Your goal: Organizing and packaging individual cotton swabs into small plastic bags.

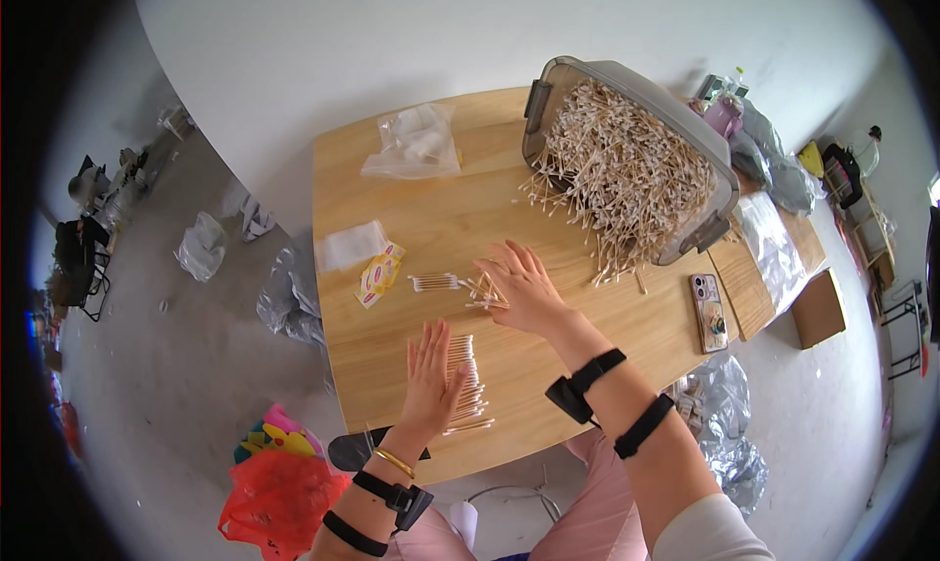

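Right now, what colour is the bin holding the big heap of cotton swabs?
Translucent grey, with darker grey latch handles; the bin shows best in the head view.

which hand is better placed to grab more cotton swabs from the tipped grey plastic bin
Probably the right hand: it already lies flat on loose swabs nearest the tipped grey plastic bin. The left hand rests on the neat swab stack at the near edge.

Two hands: left point(431, 375), right point(524, 287). One bin point(627, 81) heaped with swabs too many to count, three small swab piles point(468, 385) on one table point(392, 385), one phone point(710, 311), two clear bags point(416, 140), one red bag point(279, 502)
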`<state>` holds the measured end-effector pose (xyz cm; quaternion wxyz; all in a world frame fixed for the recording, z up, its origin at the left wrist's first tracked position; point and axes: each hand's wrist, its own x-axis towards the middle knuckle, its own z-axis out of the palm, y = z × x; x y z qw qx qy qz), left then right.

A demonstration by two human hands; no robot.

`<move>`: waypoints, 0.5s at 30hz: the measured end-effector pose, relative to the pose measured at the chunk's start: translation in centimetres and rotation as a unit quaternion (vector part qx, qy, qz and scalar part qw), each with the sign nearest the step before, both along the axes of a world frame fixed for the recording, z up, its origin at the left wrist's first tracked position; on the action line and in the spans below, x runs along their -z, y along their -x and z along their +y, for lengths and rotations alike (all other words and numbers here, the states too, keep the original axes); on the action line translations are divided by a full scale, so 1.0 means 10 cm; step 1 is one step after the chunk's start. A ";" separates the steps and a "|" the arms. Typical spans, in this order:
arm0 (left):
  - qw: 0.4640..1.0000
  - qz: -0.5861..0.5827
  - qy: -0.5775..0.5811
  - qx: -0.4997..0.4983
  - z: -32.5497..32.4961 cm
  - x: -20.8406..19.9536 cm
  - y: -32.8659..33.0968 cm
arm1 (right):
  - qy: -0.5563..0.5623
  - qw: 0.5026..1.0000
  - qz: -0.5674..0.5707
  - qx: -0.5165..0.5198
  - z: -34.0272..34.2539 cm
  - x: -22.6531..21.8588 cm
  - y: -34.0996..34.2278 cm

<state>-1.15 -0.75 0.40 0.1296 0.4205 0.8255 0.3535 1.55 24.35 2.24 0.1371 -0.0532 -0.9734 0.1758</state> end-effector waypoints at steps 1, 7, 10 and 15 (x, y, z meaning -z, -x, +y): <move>1.000 0.000 0.001 0.000 0.01 0.03 0.01 | -0.036 0.999 -0.012 -0.031 0.04 -0.01 0.07; 1.000 0.016 0.005 -0.008 0.01 0.07 -0.02 | -0.032 0.998 -0.058 -0.001 0.15 -0.04 0.03; 1.000 0.002 0.014 -0.011 0.00 -0.06 -0.02 | 0.044 0.996 -0.072 0.019 0.14 -0.09 -0.19; 0.990 0.136 0.009 0.030 0.41 -0.28 0.10 | 0.030 0.998 0.013 0.047 0.08 0.02 -0.42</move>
